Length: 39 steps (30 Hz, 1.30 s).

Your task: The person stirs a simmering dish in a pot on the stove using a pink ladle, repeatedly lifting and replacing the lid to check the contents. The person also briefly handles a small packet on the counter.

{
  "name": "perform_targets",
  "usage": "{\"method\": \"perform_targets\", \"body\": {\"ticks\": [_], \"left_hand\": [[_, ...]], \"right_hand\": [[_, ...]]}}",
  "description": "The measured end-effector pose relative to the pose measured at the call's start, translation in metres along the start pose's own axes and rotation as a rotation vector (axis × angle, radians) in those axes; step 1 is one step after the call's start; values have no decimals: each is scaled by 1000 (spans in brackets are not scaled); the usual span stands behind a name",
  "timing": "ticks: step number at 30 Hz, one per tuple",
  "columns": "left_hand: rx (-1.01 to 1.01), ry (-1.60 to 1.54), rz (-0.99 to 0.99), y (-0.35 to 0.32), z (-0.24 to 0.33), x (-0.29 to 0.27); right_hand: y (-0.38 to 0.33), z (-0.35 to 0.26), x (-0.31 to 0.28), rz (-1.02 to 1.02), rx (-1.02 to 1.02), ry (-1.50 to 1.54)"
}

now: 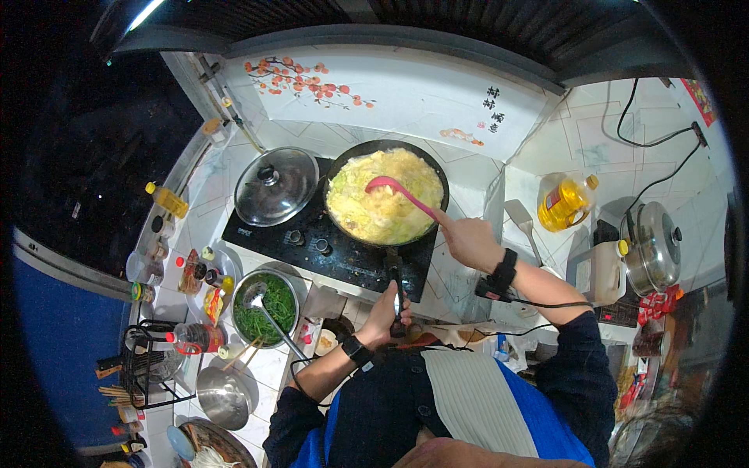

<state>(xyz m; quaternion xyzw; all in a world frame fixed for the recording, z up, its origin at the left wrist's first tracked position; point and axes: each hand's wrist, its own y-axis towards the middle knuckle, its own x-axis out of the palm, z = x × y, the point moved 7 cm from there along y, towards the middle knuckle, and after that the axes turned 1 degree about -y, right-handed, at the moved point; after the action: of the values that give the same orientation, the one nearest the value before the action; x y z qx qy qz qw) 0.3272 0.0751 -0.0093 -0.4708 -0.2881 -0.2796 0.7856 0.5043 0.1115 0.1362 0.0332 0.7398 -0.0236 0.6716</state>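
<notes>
A black frying pan (pixel 443 173) full of a pale yellow and green cooked dish (pixel 367 210) stands on the black glass cooktop (pixel 353 269). My left hand (pixel 381 318) is closed around the pan's handle, close to my body. In my right hand (pixel 473 243), the fingers grip the handle of a pink ladle (pixel 406 193), index finger along it. The ladle's head rests in the food near the pan's middle, its bowl partly sunk among the pieces. To the pan's left, a glass lid (pixel 275 191) with a black knob lies on the cooktop.
At left, a steel bowl of green vegetables (pixel 271 320) holds a metal skimmer (pixel 261 300). Several sauce bottles (pixel 195 339) and an empty steel bowl (pixel 224 396) stand nearby. At right are a spatula (pixel 523 222), an oil jug (pixel 563 203) and a steel pot (pixel 654 249).
</notes>
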Motion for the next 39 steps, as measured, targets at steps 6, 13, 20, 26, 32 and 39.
{"method": "perform_targets", "body": {"ticks": [6, 13, 20, 26, 32, 39], "left_hand": [[-5, 10, -1, 1, 0, -4], [50, 142, -29, -11, 11, -6], [92, 218, -74, -12, 15, -5], [73, 220, -37, -12, 14, -9], [82, 192, -23, -16, 15, -3], [45, 155, 6, -12, 11, -10]], "right_hand": [[-30, 2, -5, -25, -147, -212], [5, 9, 17, 101, -104, -113], [78, 57, 3, 146, 139, 72], [111, 17, 39, 202, -56, -36], [57, 16, 12, 136, -247, -131], [33, 14, -39, 203, -289, -233]]}}
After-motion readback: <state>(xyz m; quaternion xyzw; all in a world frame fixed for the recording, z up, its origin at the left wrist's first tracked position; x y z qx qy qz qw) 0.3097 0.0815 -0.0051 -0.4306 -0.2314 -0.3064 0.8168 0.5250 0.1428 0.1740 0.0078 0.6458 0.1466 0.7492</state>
